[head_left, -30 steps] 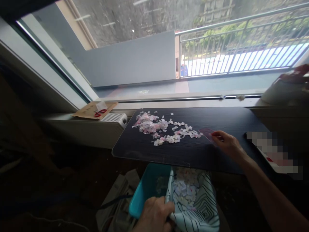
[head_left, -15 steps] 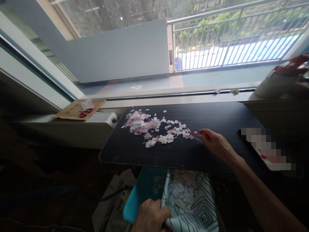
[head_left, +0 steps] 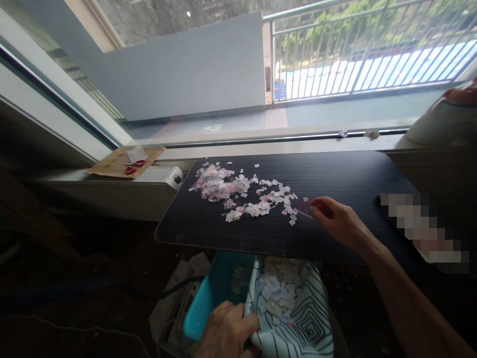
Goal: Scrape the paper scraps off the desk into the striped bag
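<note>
My right hand (head_left: 331, 216) is closed in a pinch on a thin, translucent pinkish plastic card (head_left: 305, 208). The card's edge is tilted down by the right end of a scattered pile of small white and pink paper pieces (head_left: 219, 185) on the dark tabletop (head_left: 208, 233). Below the table's front edge, my left hand (head_left: 231, 328) is closed on the near rim of a container lined with striped cloth (head_left: 311, 318), its fingertips partly hidden. White pieces (head_left: 279, 288) fill much of that cloth. Against it on the left stands a turquoise bin (head_left: 201, 303) with some pieces inside.
Red-handled scissors (head_left: 134, 166) lie on a brown envelope (head_left: 112, 164) beside a white radiator (head_left: 158, 176). At the table's right lies a blurred-out flat object (head_left: 421, 228). Crumpled bits (head_left: 371, 134) rest on the window sill, near a pale container (head_left: 428, 122).
The view has shifted slightly. Beside the card, a few paper pieces now lie apart, nearer the table's front. Both hands keep their grips.
</note>
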`<state>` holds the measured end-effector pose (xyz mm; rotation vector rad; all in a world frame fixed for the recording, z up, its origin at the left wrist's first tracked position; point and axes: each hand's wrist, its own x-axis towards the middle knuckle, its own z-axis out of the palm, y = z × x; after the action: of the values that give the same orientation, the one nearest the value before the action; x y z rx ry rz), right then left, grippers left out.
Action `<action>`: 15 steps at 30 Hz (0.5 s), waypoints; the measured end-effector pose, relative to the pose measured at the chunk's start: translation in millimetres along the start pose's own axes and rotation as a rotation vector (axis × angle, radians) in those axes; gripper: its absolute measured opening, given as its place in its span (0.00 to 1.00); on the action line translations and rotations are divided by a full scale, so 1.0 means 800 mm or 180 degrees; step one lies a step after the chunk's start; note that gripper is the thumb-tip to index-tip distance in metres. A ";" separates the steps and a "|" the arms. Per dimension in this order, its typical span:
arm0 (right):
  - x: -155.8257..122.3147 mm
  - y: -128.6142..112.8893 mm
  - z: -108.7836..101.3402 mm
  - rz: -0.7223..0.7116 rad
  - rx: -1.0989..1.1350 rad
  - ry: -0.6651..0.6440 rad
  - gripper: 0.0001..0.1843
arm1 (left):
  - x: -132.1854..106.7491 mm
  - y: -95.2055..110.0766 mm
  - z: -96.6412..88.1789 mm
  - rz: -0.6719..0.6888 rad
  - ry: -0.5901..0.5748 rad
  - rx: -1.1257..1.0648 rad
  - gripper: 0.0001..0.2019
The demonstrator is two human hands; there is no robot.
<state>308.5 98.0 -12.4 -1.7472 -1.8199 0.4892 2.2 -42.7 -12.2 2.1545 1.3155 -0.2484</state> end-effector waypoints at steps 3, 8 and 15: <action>0.001 -0.006 0.003 -0.0063 0.0112 -0.0051 0.15 | -0.002 0.001 0.003 -0.0029 0.0023 -0.0091 0.08; -0.002 -0.010 0.004 -0.0153 0.0157 -0.0352 0.12 | -0.003 0.000 0.006 0.0066 0.0106 -0.0109 0.08; -0.008 0.000 -0.009 0.0115 -0.0145 -0.0022 0.13 | -0.005 -0.003 0.011 0.0146 0.0227 -0.0022 0.09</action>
<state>312.7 91.2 -8.0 -1.8136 -1.8204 0.4723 -1.0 -49.9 -18.1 2.2031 1.3024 -0.1496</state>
